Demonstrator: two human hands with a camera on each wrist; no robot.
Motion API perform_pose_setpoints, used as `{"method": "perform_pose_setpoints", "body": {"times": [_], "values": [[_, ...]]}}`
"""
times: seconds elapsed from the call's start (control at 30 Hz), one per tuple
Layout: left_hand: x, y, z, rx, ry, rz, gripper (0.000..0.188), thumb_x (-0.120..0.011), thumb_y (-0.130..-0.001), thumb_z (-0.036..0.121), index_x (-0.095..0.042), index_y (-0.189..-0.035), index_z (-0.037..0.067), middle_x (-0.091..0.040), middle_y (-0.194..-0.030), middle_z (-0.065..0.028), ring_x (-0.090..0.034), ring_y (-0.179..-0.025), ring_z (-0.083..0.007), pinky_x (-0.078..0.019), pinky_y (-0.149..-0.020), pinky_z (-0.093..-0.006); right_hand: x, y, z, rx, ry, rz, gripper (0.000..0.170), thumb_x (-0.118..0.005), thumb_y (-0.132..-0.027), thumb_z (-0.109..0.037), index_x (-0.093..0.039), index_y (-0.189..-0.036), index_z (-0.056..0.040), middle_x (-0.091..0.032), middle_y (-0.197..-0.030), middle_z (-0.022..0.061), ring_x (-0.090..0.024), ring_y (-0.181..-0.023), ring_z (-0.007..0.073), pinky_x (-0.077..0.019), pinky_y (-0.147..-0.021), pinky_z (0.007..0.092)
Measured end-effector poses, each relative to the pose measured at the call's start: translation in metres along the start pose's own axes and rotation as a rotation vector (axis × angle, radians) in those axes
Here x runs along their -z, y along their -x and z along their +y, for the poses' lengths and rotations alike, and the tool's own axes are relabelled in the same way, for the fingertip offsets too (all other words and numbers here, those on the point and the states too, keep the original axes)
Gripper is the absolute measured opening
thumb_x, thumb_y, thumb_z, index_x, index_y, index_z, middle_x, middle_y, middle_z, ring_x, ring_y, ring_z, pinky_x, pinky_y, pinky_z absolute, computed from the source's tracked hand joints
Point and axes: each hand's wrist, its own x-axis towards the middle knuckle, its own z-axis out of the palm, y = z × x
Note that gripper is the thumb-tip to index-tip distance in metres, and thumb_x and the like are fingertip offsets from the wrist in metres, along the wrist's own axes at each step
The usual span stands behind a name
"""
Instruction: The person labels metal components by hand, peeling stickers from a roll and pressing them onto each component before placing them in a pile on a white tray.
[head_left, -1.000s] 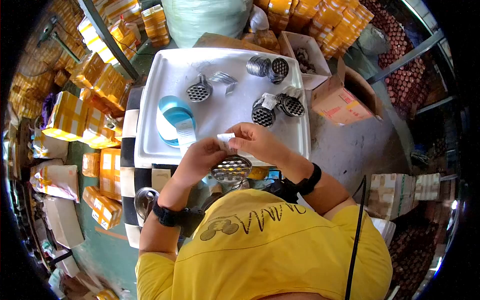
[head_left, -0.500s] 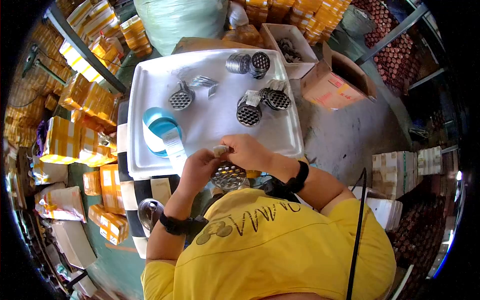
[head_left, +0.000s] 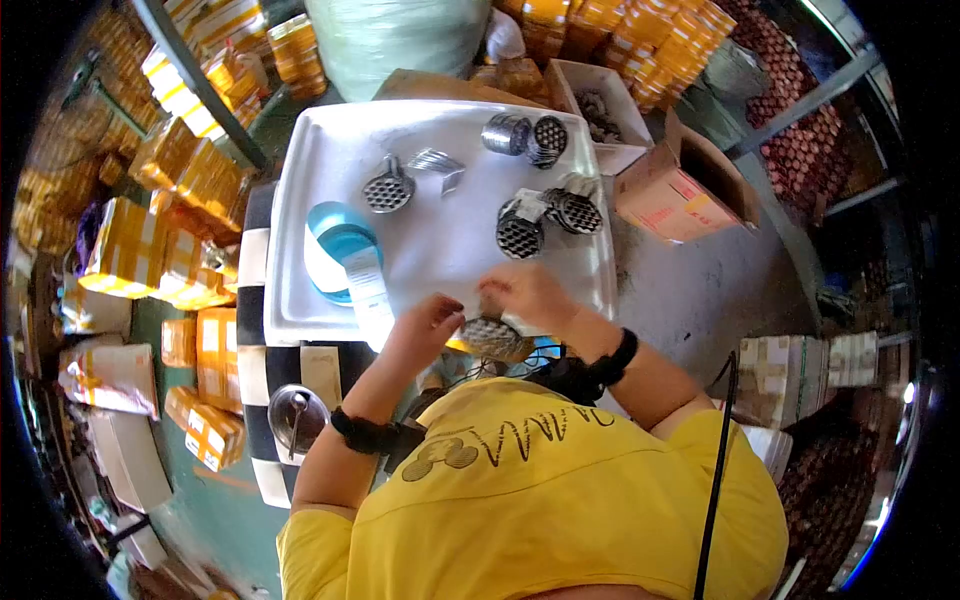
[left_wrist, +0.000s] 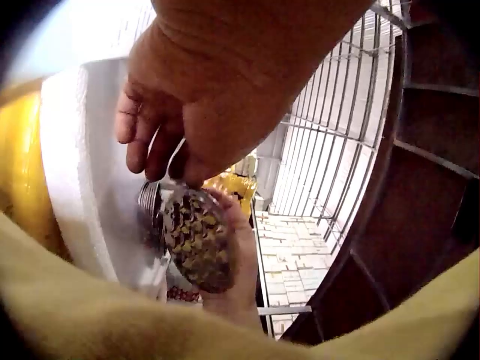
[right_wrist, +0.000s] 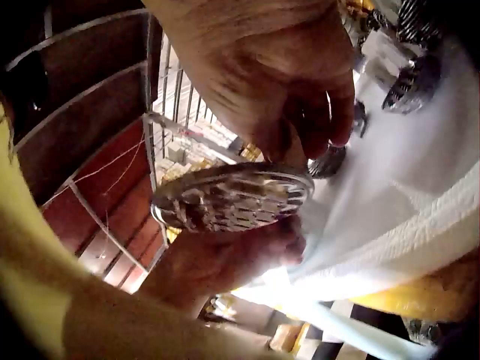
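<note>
A round metal disc (head_left: 492, 339) with a honeycomb pattern of holes hangs below my right hand (head_left: 530, 298), over the tray's near edge. In the right wrist view, the fingers and thumb of that hand pinch the disc (right_wrist: 236, 199) at its upper rim, where they hide its tab. My left hand (head_left: 425, 328) is beside it on the left, fingers loosely bent and holding nothing. On the white tray (head_left: 430, 270), a strip of white labels (head_left: 368, 290) trails from a light-blue roll (head_left: 345, 238) toward my left wrist.
Similar discs lie in groups on the tray: a single disc (head_left: 388, 190), a stacked pair of piles (head_left: 527, 138), and tagged piles (head_left: 520, 235). A metal bowl (head_left: 298, 420) sits at lower left. An open carton (head_left: 685, 190) stands at right, with taped boxes (head_left: 205, 255) at left.
Both hands were together on a small white label above the disc. Now they are apart: the left has let go and moved left, while the right holds the disc, shifted slightly right.
</note>
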Motion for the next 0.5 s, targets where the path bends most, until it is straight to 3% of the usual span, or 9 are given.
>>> {"method": "perform_pose_setpoints", "body": {"times": [0.1,0.13,0.17,0.23,0.3,0.37,0.4,0.43,0.5], "values": [[0.031,0.014,-0.005,-0.080,-0.026,0.260,0.017,-0.057,-0.082,0.013,-0.059,-0.091,-0.002,-0.061,-0.080,-0.0129,-0.058,-0.073,-0.0164,-0.0455,-0.066,-0.0283,0.036,-0.020,0.023,-0.137,0.042,0.119,0.011,-0.058,-0.079,-0.011,-0.064,-0.086,-0.0035,-0.064,-0.080,0.0108,-0.061,-0.073,0.0201,-0.0469,-0.066,0.0288],[0.043,0.018,-0.014,0.017,-0.024,0.377,0.016,-0.057,-0.082,0.012,-0.059,-0.088,-0.003,-0.061,-0.078,-0.0129,-0.058,-0.075,-0.0157,-0.0450,-0.067,-0.0279,0.048,-0.028,0.034,-0.096,0.094,0.149,0.012,-0.059,-0.079,-0.012,-0.064,-0.085,-0.0033,-0.063,-0.080,0.0117,-0.060,-0.073,0.0225,-0.0465,-0.066,0.0299],[0.054,0.026,-0.013,-0.050,-0.118,0.523,0.014,-0.059,-0.080,0.012,-0.060,-0.083,-0.002,-0.060,-0.071,-0.0110,-0.057,-0.072,-0.0177,-0.0445,-0.069,-0.0298,0.055,-0.034,0.044,-0.092,0.184,0.212,0.012,-0.059,-0.079,-0.013,-0.064,-0.085,-0.0036,-0.063,-0.080,0.0131,-0.060,-0.073,0.0250,-0.0460,-0.066,0.0317],[0.078,0.035,-0.020,-0.070,-0.627,0.587,0.018,-0.063,-0.076,0.017,-0.061,-0.082,0.001,-0.059,-0.074,-0.0100,-0.056,-0.074,-0.0221,-0.0441,-0.073,-0.0327,0.066,-0.048,0.052,-0.069,0.271,0.196,0.011,-0.060,-0.077,-0.010,-0.063,-0.085,-0.0039,-0.061,-0.079,0.0144,-0.059,-0.073,0.0288,-0.0458,-0.066,0.0339],[0.078,0.036,-0.031,-0.032,-0.863,0.596,0.024,-0.066,-0.072,0.024,-0.063,-0.083,0.003,-0.058,-0.079,-0.0095,-0.054,-0.079,-0.0261,-0.0436,-0.075,-0.0358,0.066,-0.059,0.056,0.175,0.578,0.329,0.015,-0.060,-0.075,-0.010,-0.063,-0.089,-0.0039,-0.060,-0.086,0.0155,-0.058,-0.076,0.0312,-0.0473,-0.067,0.0374],[0.076,0.033,-0.045,0.019,-0.891,0.431,0.025,-0.066,-0.072,0.025,-0.062,-0.084,0.003,-0.059,-0.084,-0.0105,-0.055,-0.080,-0.0280,-0.0446,-0.072,-0.0363,0.053,-0.063,0.042,0.226,0.424,0.362,0.016,-0.060,-0.075,-0.008,-0.061,-0.090,-0.0031,-0.059,-0.087,0.0158,-0.058,-0.076,0.0309,-0.0476,-0.067,0.0370],[0.075,0.028,-0.046,0.119,-0.660,0.405,0.021,-0.064,-0.073,0.022,-0.062,-0.083,0.003,-0.060,-0.084,-0.0110,-0.055,-0.076,-0.0278,-0.0453,-0.069,-0.0354,0.044,-0.063,0.026,0.248,0.347,0.376,0.017,-0.060,-0.074,-0.007,-0.060,-0.091,-0.0026,-0.059,-0.087,0.0159,-0.058,-0.076,0.0308,-0.0478,-0.067,0.0367],[0.073,0.023,-0.048,0.212,-0.429,0.374,0.018,-0.063,-0.074,0.019,-0.062,-0.082,0.003,-0.060,-0.084,-0.0115,-0.056,-0.072,-0.0275,-0.0459,-0.067,-0.0345,0.031,-0.059,0.011,0.035,0.123,0.190,0.014,-0.061,-0.074,-0.007,-0.060,-0.087,-0.0024,-0.059,-0.089,0.0134,-0.057,-0.079,0.0268,-0.0467,-0.070,0.0308],[0.067,0.018,-0.051,0.178,0.021,0.388,0.017,-0.060,-0.078,0.014,-0.059,-0.088,0.001,-0.060,-0.083,-0.0089,-0.057,-0.067,-0.0204,-0.0459,-0.060,-0.0288,-0.008,-0.053,-0.011,-0.015,-0.140,0.010,0.025,-0.061,-0.078,-0.010,-0.053,-0.099,0.0001,-0.059,-0.091,0.0110,-0.057,-0.084,0.0198,-0.0465,-0.074,0.0314]]}}
